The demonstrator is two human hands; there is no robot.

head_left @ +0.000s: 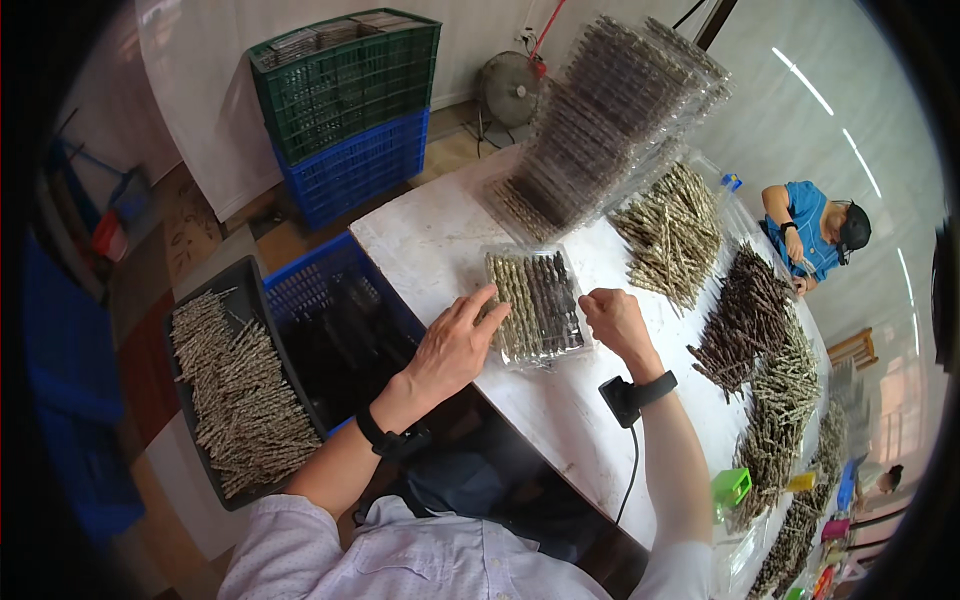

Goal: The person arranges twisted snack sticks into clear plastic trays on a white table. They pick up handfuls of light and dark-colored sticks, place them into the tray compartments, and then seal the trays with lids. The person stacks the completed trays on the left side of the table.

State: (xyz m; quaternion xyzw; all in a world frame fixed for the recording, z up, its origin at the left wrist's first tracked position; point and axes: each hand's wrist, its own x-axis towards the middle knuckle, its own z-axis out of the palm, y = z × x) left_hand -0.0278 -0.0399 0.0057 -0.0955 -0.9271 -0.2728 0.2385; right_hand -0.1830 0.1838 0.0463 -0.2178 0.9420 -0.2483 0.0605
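A clear plastic tray point(541, 352) lies on the white table in front of me. Twisted sticks fill it in a row, pale gold ones point(511, 300) on the left and dark ones point(560, 295) on the right. My left hand point(452, 340) rests at the tray's left edge, thumb and forefinger apart over the pale sticks. At the right edge is my right hand point(620, 322), its fingers curled closed. Whatever they pinch is hidden. Both wrists wear dark bands, and the right one has a small black box with a cable.
Stacked filled trays point(620, 110) tower at the table's back. Loose stick piles point(670, 230) run down the right side, near a green container point(731, 487). Left of the table stand a black tub point(178, 385) of sticks and stacked crates point(350, 165). A co-worker point(815, 225) sits far right.
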